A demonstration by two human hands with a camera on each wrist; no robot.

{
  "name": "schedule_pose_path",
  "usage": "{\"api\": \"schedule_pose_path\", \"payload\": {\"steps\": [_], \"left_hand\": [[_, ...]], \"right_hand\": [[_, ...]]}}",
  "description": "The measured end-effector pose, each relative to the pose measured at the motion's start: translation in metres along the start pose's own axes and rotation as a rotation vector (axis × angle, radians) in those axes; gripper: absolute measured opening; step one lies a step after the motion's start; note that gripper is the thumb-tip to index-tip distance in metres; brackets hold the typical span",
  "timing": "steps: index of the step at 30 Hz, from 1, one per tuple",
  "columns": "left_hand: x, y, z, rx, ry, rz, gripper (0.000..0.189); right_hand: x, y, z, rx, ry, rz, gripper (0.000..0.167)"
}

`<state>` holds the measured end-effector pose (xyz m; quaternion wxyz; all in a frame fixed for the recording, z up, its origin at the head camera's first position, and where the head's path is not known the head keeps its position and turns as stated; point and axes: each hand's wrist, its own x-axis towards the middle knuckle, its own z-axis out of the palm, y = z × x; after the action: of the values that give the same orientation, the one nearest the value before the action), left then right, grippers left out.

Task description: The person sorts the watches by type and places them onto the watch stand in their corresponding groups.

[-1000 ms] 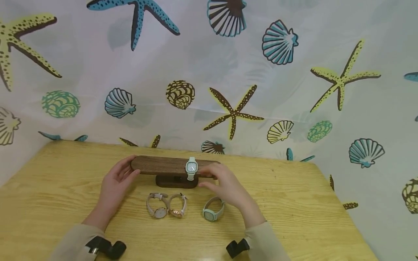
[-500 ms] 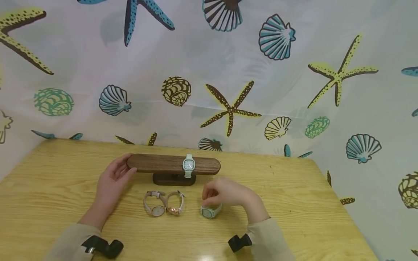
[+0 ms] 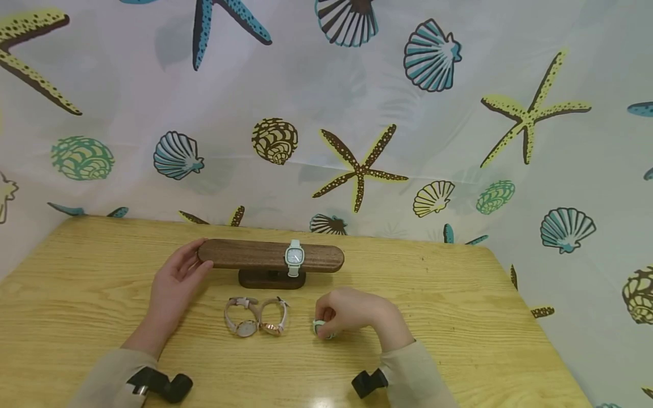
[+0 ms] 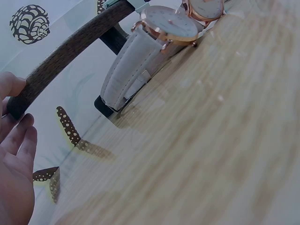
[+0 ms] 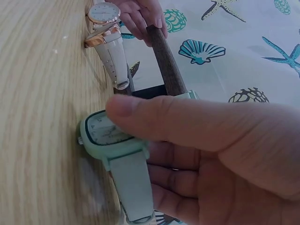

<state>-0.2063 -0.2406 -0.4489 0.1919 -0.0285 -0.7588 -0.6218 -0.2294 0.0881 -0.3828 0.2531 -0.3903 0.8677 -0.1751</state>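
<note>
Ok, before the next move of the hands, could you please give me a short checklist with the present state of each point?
1. Right hand grips the loose mint-green watch: ok.
2. That watch lifted off the table: cannot tell.
3. Left hand holds the wooden watch stand at its left end: ok.
4. Bare bar right of the mounted mint-green watch: ok.
5. Both rose-gold watches on the stand: not ok, they rest on the table.
</note>
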Motion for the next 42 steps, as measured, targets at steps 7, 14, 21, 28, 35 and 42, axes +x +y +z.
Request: {"api": "schedule_pose_path", "payload": {"steps": [7,14,21,28,35,42], "left_hand": [[-0.001,0.0,0.0,0.005,0.0,0.007,0.054],[-0.001,-0.001,-0.001,0.012,-0.005,0.005,0.055],[-0.001,0.0,0.0,0.012,-0.003,0.011,0.054],[0.0,0.0,0.0,0.026,-0.001,0.008,0.055],[0.0,0.0,0.0,0.029,0.002,-0.004,0.055],[-0.001,0.0,0.0,0.022,-0.001,-0.004,0.055]], "right_hand": [[-0.002,0.0,-0.003,-0.003,0.061,-0.01,0.003],[-0.009,0.005,-0.01,0.034,0.207,0.025,0.007],[-0.016,0.017,-0.017,0.063,0.3,0.025,0.009],[-0.023,0.024,-0.024,0.112,0.386,0.089,0.01],[-0.026,0.028,-0.027,0.136,0.477,0.193,0.008],[-0.027,0.026,-0.031,0.196,0.607,0.309,0.009]]}}
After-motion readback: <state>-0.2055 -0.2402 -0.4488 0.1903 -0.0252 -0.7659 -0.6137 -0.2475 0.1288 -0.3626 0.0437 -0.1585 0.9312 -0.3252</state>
